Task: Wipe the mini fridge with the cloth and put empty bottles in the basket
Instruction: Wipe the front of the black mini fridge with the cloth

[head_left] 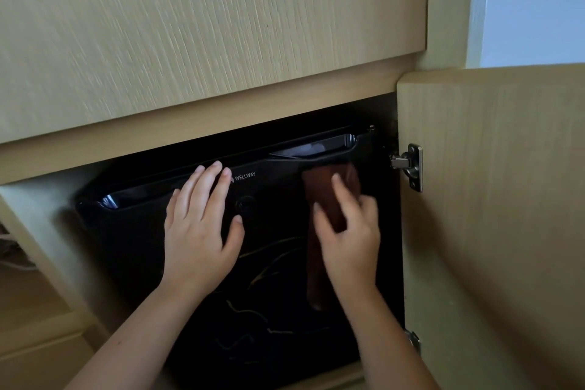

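The mini fridge [136, 241] sits inside a low cupboard of pale wood, its glossy black front facing the person. The cupboard door [493, 206] stands swung open at the right, with a metal hinge [410, 166] showing on its inner face. A wide drawer front [196, 41] of the same wood spans the space above the fridge.

The left hand [199, 231] lies flat against the fridge front, left of the middle. Its fingers [209, 182] are straight and slightly spread, the tips reaching up to the long handle recess [313, 149] that runs along the fridge's top edge, just beside the white "WELLWAY" lettering [245, 175]. The thumb points out to the right. This hand holds nothing; it only presses on the black surface.

The right hand [351, 241] holds the cloth [323, 199], a dark reddish-brown piece, against the upper right part of the fridge front. Its fingers [343, 191] bend over the cloth from the right while the thumb closes on it from the left, so the cloth is gripped between them. The cloth's top end touches the fridge just below the handle recess, and its loose lower end hangs down the front behind the wrist. The hand is a little blurred.
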